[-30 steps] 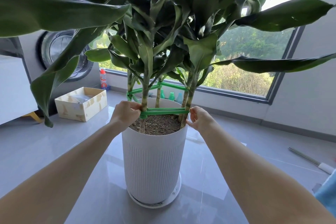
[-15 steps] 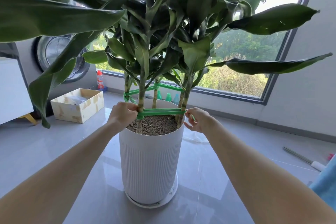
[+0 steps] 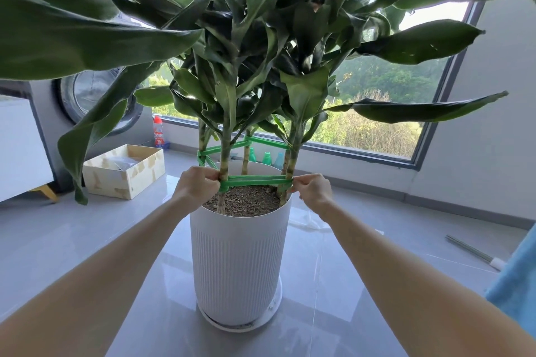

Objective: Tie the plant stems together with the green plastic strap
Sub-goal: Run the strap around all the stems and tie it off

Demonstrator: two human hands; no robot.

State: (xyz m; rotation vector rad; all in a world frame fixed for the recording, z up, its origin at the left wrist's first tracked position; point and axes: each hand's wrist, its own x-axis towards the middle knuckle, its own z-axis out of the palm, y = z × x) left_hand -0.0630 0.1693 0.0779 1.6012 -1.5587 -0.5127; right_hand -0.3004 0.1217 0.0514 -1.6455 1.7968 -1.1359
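Head-camera view puts us over a white ribbed pot [image 3: 240, 264] standing on a round saucer [image 3: 240, 324] on the grey tiled floor [image 3: 87, 240], with both arms reaching in. Our left hand [image 3: 197, 187] has its grip closed, fingers pinched on the green plastic strap [image 3: 255, 180] where it meets the near left stem [image 3: 224, 171]; our right hand [image 3: 314, 190] is likewise pinched shut on the strap's other end, beside the near right stems [image 3: 287, 177]. Between the two hands the strap runs taut and level just above the soil [image 3: 246, 201], in what looks like two or three stacked passes. Higher up, an upper green band [image 3: 266, 143] already rings the stems, with a crossing at the left side, so we judge that tier finished. The lower tier seems wrapped but not yet fastened: we see no knot, and both ends are held by hand, so tightening and tying off appear to be what is left. Counting: one pot, one saucer, two green tiers, and five stems as far as we can tell, though the right-hand pair overlap and leaves hide some. Off to the side sit one cardboard box [image 3: 124, 171], one red-capped bottle [image 3: 158, 133], and three green and bluish bottles [image 3: 266, 158] behind the pot by the window [image 3: 377, 95].
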